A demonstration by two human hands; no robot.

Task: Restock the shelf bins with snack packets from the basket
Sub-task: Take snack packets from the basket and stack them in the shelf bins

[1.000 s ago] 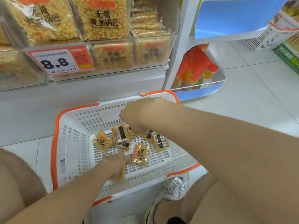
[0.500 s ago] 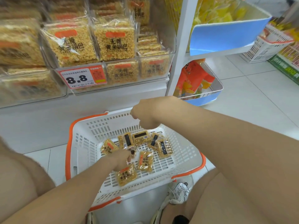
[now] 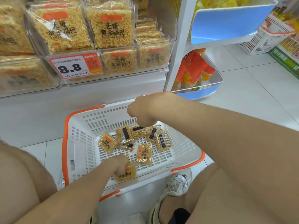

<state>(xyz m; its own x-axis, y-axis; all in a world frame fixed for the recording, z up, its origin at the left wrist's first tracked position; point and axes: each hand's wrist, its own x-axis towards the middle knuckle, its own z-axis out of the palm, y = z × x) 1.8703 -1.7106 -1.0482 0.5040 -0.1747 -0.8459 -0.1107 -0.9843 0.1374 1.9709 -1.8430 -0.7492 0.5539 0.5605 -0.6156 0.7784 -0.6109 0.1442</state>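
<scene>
A white basket with an orange rim stands on the floor below the shelf. Several small golden snack packets lie on its bottom. My left hand grips one packet near the basket's front wall. My right hand hovers with curled fingers just over a packet with a black label; its fingertips are hidden, so a grip cannot be made out. Above, clear shelf bins hold larger packs of the same snack behind an 8.8 price tag.
A blue-fronted bin with orange bags sits to the right of the white shelf post. Another white basket stands on the tiled floor at far right. My shoe and knees flank the basket.
My left hand has taken hold of a packet and drawn it toward the basket's front wall. My right hand has risen off the packets. The view tilted upward.
</scene>
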